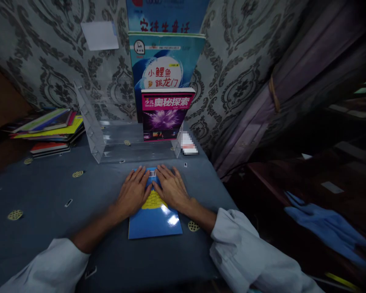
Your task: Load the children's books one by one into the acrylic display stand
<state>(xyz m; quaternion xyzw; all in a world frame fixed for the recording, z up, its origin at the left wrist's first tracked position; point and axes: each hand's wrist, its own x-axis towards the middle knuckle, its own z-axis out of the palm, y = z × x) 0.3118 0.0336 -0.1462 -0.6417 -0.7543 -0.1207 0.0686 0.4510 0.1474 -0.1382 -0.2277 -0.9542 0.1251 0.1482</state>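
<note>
A blue book (155, 224) with a yellow patch and a barcode lies flat on the table before me. My left hand (133, 190) rests on its upper left part, fingers stretched out. Across from it, my right hand (172, 187) lies on the upper right part, fingers also extended. Both palms face down, and the thumbs come near each other over the book. Just beyond stands a clear acrylic rack (122, 151). At its right side, a purple-and-pink book (166, 118) leans upright in front of a teal book (166, 57) and a taller blue book (167, 16).
Piled books (53, 126) sit at the table's back left. A white card (100, 36) is on the patterned wall. Right of the rack lies a blurred white item (189, 143). A tied curtain (262, 101) hangs at the right, with a blue cloth (326, 228) below it.
</note>
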